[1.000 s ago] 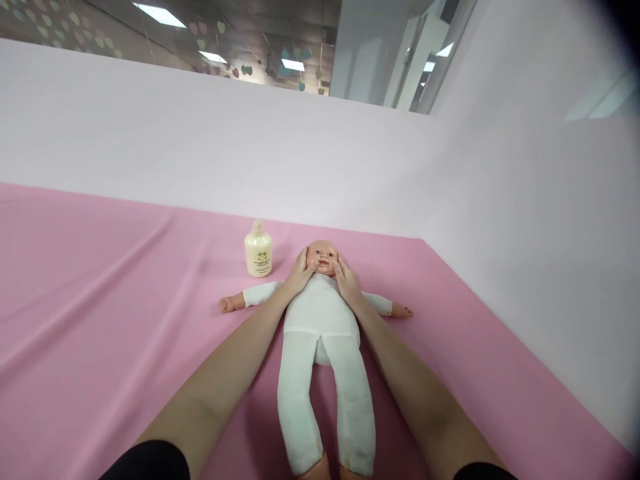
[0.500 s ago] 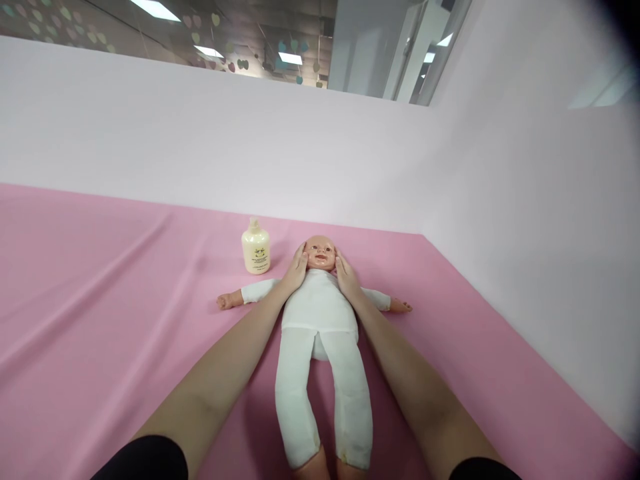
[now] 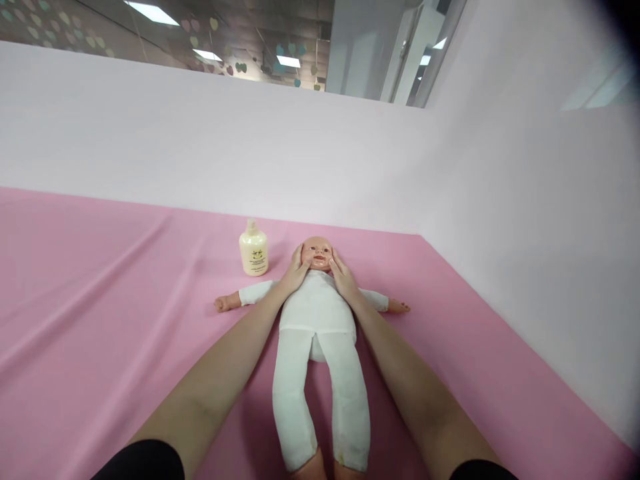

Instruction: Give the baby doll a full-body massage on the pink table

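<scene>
A baby doll point(image 3: 317, 303) in a white cloth suit lies on its back, its arms spread to both sides and its legs toward me. Against the left side of its head rests my left hand point(image 3: 295, 272), open, fingers stretched along the cheek and thumb near the mouth corner. My right hand point(image 3: 344, 275) mirrors it on the other side, also open, with the thumb at the lower cheek. The fingertips at the sides of the head are partly hidden. To the left of the head stands a cream-coloured pump bottle point(image 3: 254, 252), touched by neither hand.
A pink cover point(image 3: 100, 300) with a few creases lies under the doll. White walls point(image 3: 225, 147) rise behind it and on the right side point(image 3: 540, 200). Above the back wall is a window point(image 3: 370, 50) with heart-shaped decorations and ceiling lights.
Both thumbs have moved inward from the sides of the doll's face onto its lower cheeks. The view has shifted slightly; the doll and bottle stay in place.
</scene>
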The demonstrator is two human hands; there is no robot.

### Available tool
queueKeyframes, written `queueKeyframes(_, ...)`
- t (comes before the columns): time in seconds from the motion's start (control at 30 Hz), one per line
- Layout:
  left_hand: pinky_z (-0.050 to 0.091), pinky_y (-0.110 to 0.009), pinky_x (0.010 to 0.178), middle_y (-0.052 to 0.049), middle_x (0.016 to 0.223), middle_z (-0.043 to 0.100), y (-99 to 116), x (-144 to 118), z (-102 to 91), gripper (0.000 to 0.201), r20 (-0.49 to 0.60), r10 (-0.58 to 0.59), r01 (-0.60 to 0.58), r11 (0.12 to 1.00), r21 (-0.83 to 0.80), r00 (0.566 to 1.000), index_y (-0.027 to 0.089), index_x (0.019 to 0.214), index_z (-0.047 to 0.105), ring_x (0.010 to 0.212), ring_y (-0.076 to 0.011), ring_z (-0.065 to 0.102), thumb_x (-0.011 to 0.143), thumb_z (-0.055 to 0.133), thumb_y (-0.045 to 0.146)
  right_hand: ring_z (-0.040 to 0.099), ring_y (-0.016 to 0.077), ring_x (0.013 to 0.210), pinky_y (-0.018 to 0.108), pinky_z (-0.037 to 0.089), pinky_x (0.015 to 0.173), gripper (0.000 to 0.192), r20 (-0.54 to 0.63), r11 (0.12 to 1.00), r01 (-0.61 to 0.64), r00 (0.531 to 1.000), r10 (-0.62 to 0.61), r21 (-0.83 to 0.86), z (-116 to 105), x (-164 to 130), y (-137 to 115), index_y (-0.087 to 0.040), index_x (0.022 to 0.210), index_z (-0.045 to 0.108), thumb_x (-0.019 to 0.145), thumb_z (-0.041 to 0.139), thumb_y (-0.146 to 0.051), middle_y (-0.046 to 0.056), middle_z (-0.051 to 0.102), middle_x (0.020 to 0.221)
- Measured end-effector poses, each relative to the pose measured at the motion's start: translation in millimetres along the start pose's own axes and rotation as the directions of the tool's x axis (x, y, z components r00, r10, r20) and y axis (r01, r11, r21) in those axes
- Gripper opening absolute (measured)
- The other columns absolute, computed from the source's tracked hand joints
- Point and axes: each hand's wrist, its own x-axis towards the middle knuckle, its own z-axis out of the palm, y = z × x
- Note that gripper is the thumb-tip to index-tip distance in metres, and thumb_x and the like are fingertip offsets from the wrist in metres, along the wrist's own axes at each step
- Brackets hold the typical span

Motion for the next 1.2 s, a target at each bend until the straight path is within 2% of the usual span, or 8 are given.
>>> queueKeyframes(0.2,0.007,-0.035,0.116,-0.010,0.151,0.017,1,1,-2.7,0.052,0.006,-0.012,0.012,0.998,-0.061,1.000,0.017,0.142,0.019,0.140,-0.0151,0.013,0.096,0.019,0.040,0.031,0.0157,0.135,0.036,0.021,0.114,0.064,-0.028,1.000,0.029,0.999,-0.029,0.008,1,1,5,-0.023,0.140,0.033,0.088,0.028,-0.060,0.000,0.036,0.145)
queueKeyframes(0.27,0.010,-0.036,0.115,-0.010,0.151,0.018,1,1,-2.4,0.056,0.014,-0.014,0.015,0.997,-0.073,1.000,0.018,0.142,0.020,0.140,-0.0173,0.014,0.093,0.029,0.044,0.038,0.0190,0.131,0.039,0.027,0.112,0.067,-0.008,1.000,-0.010,1.000,0.010,0.003,1,-1,2,-0.025,0.142,0.029,0.085,0.035,-0.060,0.001,0.037,0.144)
queueKeyframes(0.43,0.026,-0.037,0.111,-0.015,0.149,0.021,-3,1,0.6,0.095,0.004,0.041,-0.040,0.990,-0.138,0.999,0.015,0.143,0.016,0.136,-0.0244,0.025,0.070,0.068,0.044,0.060,0.0259,0.103,0.044,0.045,0.095,0.094,0.049,0.987,-0.125,0.990,0.130,-0.098,-1,-6,-11,-0.022,0.146,0.016,0.071,0.061,-0.057,0.008,0.053,0.130)
queueKeyframes(0.57,0.021,-0.040,0.112,-0.014,0.150,0.018,-3,1,0.2,0.083,0.013,0.024,-0.023,0.997,-0.075,1.000,0.017,0.143,0.016,0.138,-0.0246,0.021,0.077,0.061,0.041,0.049,0.0259,0.121,0.043,0.035,0.106,0.085,0.026,0.993,-0.095,0.995,0.097,-0.071,-2,-5,-12,-0.024,0.144,0.022,0.075,0.055,-0.059,0.005,0.053,0.130)
queueKeyframes(0.73,0.012,-0.041,0.115,-0.012,0.152,0.014,-2,0,-1.8,0.066,0.027,0.018,-0.018,1.000,-0.007,0.999,0.018,0.144,0.015,0.140,-0.0216,0.014,0.089,0.042,0.043,0.032,0.0180,0.135,0.038,0.025,0.113,0.068,0.010,1.000,-0.014,1.000,0.014,-0.012,-2,-2,-6,-0.024,0.142,0.030,0.086,0.030,-0.063,0.001,0.038,0.143)
queueKeyframes(1.0,0.010,-0.035,0.116,-0.009,0.151,0.021,3,1,-4.6,0.055,-0.004,-0.004,0.004,0.999,-0.053,1.000,0.017,0.142,0.023,0.140,-0.0160,0.016,0.095,0.019,0.045,0.032,0.0167,0.135,0.036,0.022,0.114,0.067,-0.044,1.000,-0.005,0.999,0.005,0.003,0,0,-4,-0.020,0.139,0.037,0.086,0.030,-0.061,0.002,0.040,0.142)
queueKeyframes(1.13,0.017,-0.036,0.114,-0.010,0.151,0.021,-1,2,-2.6,0.068,0.004,0.001,-0.001,0.997,-0.079,1.000,0.018,0.142,0.022,0.139,-0.0208,0.019,0.087,0.043,0.051,0.033,0.0182,0.134,0.036,0.025,0.113,0.067,-0.036,0.999,-0.040,0.998,0.042,0.032,-1,-2,-8,-0.021,0.139,0.036,0.084,0.037,-0.059,0.002,0.040,0.142)
queueKeyframes(1.2,0.024,-0.037,0.112,-0.012,0.150,0.022,-5,2,-0.6,0.086,0.016,0.031,-0.029,0.994,-0.104,0.999,0.018,0.143,0.017,0.137,-0.0237,0.024,0.076,0.060,0.050,0.045,0.0219,0.126,0.039,0.034,0.107,0.076,0.004,0.996,-0.086,0.996,0.086,0.011,-1,-4,-10,-0.021,0.142,0.028,0.079,0.048,-0.059,0.005,0.048,0.136)
